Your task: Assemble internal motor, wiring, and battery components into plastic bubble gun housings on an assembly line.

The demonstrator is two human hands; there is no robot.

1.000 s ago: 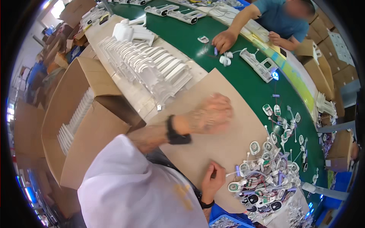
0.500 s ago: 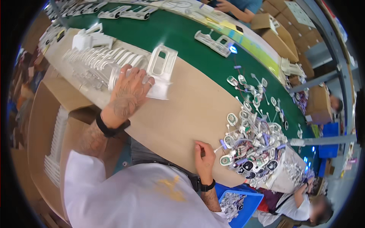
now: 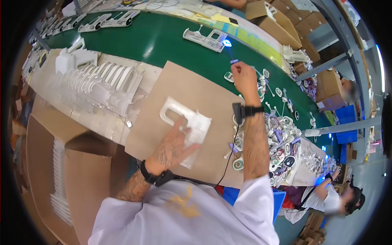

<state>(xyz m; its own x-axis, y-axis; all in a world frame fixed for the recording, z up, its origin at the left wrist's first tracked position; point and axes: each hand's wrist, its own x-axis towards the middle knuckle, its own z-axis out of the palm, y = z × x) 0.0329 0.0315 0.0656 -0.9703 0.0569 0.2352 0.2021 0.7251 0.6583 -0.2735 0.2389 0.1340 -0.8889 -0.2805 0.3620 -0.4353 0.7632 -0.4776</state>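
Observation:
A white plastic housing with a looped handle (image 3: 195,124) lies on the brown cardboard sheet (image 3: 143,134) in front of me. My left hand (image 3: 170,147) rests on its lower part, with fingers spread and thumb stretched to the right. My right hand (image 3: 246,81) reaches over the green belt with its fingers closed in a pinch. Its fingertips are close to a small lavender piece (image 3: 234,61) on a wire, near a blue light (image 3: 227,43). A small round white part (image 3: 229,76) lies next to the fingers. Whatever the fingers hold is hidden.
A row of stacked white housings (image 3: 102,83) stands at the left. At the right is a pile of wired round modules (image 3: 281,143). Another white housing (image 3: 204,38) lies on the green belt (image 3: 155,43). An open cardboard box (image 3: 87,171) stands lower left; another person (image 3: 322,198) sits lower right.
One housing has moved from the front of the stack onto the middle of the cardboard, under my left hand. My right hand has gone from near my body up to the belt. The view has shifted.

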